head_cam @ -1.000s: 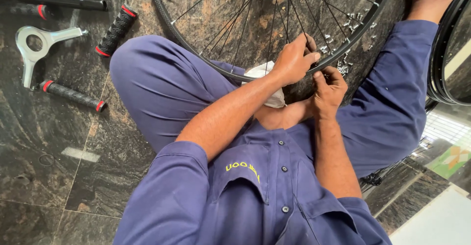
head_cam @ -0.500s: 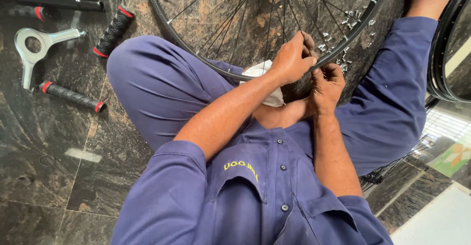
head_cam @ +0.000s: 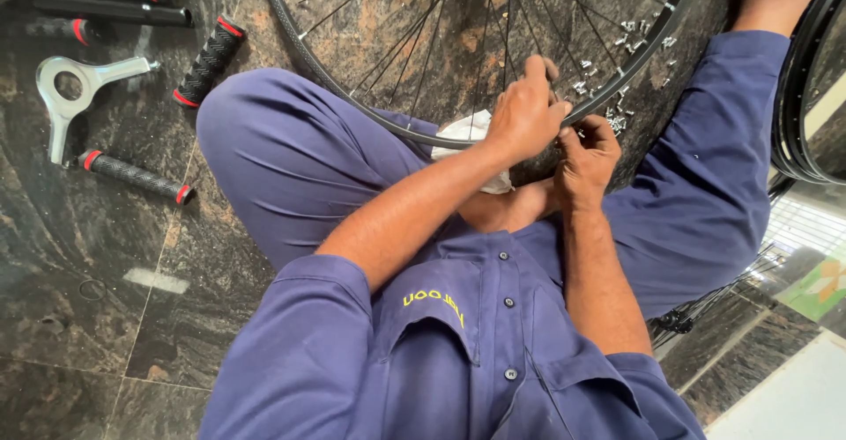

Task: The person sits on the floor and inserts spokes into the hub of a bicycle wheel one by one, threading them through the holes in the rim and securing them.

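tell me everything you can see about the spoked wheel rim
The wheel rim is a thin dark metal hoop with many fine spokes running up out of view. It lies across the seated person's lap above the stone floor. The left hand grips its lower edge, the right hand just beneath.

Dark polished stone floor w/ brown veining is lying under everything, grout lines showing; daylight is glaring off paler tiles at btm right.

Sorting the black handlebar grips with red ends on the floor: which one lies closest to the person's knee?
The short grip angled just above the knee; the other grips lie farther left, one below the silver tool.
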